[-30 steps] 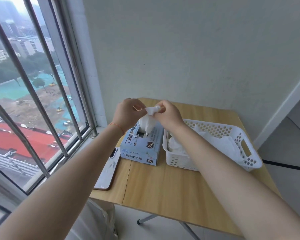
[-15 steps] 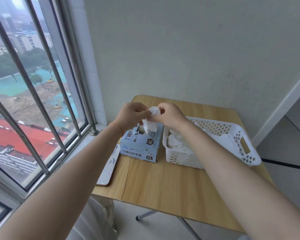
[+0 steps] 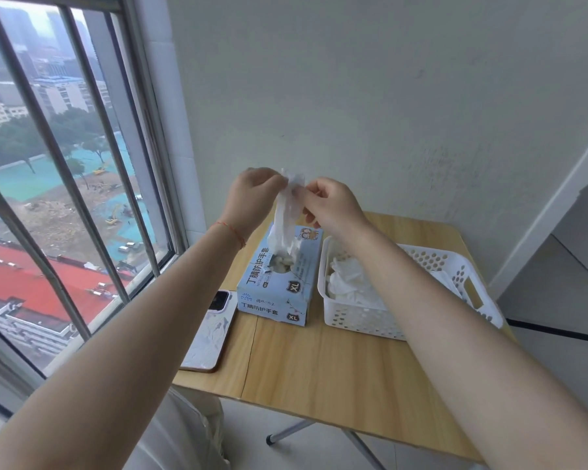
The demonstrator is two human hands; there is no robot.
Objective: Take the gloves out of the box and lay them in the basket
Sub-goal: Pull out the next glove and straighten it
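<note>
A light blue glove box (image 3: 279, 286) marked XL lies on the wooden table, its top slot showing more white gloves. A white glove (image 3: 287, 218) hangs stretched above the slot, its lower end just over the opening. My left hand (image 3: 252, 201) pinches the glove's top edge from the left. My right hand (image 3: 330, 205) pinches the same edge from the right. To the right of the box stands a white perforated basket (image 3: 364, 318) holding several crumpled white gloves (image 3: 350, 279); my right forearm crosses over it.
A phone (image 3: 211, 330) in a pale patterned case lies at the table's left edge. The small wooden folding table (image 3: 319, 368) stands in a corner, with a barred window on the left and a white wall behind. Floor shows to the right.
Both hands have risen higher above the box, drawing the glove up and out so it hangs long. The glove was bunched close to the slot before.
</note>
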